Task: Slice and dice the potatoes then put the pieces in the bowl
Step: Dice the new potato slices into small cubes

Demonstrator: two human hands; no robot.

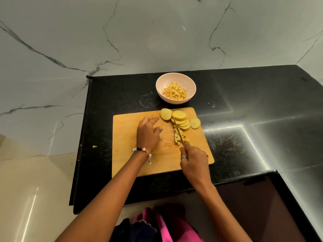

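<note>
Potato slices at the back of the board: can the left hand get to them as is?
Probably yes. The left hand rests open on the cutting board, fingertips just short of the nearest of the potato slices, with bare board between. The knife in the right hand sits further right, over the diced pieces.

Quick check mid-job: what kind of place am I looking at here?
Most likely a home kitchen: a black stone countertop against marble-look walls, with a wooden cutting board of potato slices and a bowl of diced potato.
</note>
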